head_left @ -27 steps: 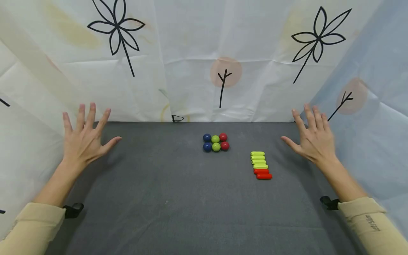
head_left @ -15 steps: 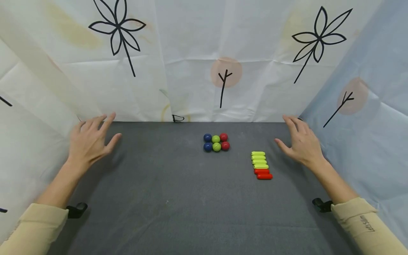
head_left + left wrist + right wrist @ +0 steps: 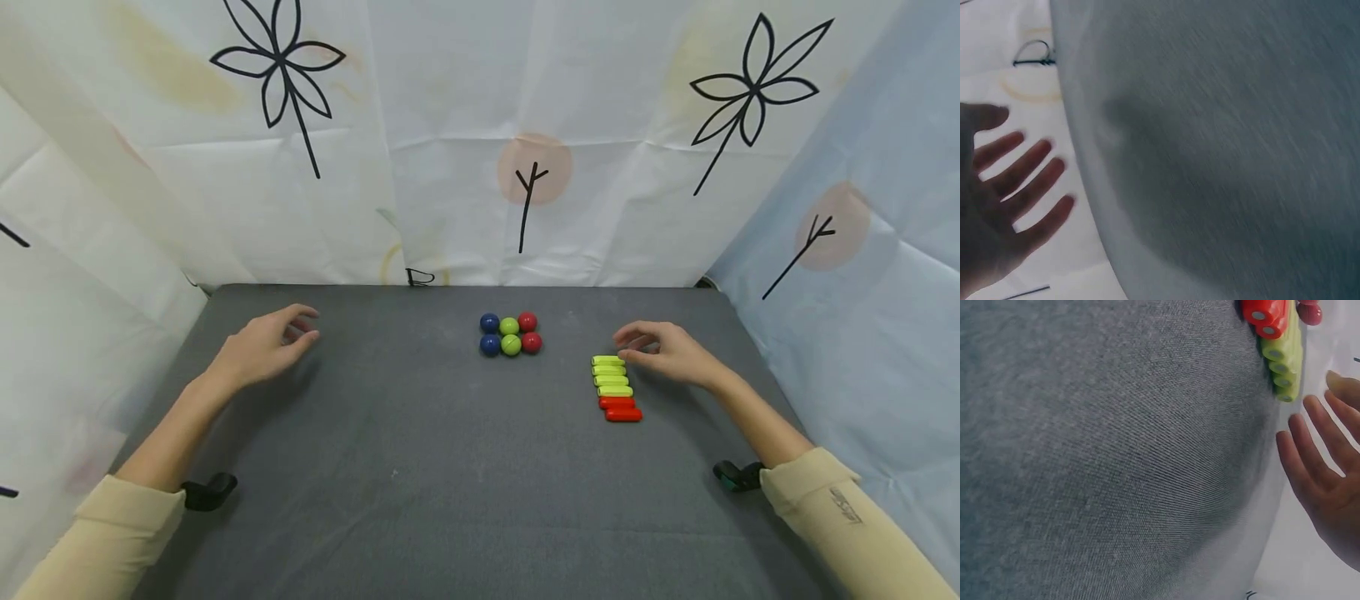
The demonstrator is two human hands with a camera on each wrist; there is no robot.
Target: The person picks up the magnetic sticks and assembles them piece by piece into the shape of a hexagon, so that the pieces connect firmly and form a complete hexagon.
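Observation:
My left hand (image 3: 266, 346) hovers over the left part of the grey table, fingers loosely bent, nothing in it. At the far end of a row of short rods, my right hand (image 3: 663, 350) hangs with relaxed fingers and holds nothing. That row has several yellow-green rods (image 3: 611, 381) and two red rods (image 3: 621, 408) at the near end, lying side by side. In the right wrist view the rods show round grey ends. Left of the row sit two blue balls (image 3: 490, 333), two green balls (image 3: 510, 335) and two red balls (image 3: 529, 332), grouped closely in two lines.
The grey cloth-covered table (image 3: 420, 467) meets a white printed curtain (image 3: 450, 167) at the back. More curtain (image 3: 847, 333) hangs along the right side. Black straps (image 3: 210, 492) show at the sleeve cuffs.
Both hands have come down and inward from a raised, spread pose near the back corners. Their fingers have relaxed from spread to bent. The balls and rods stay put.

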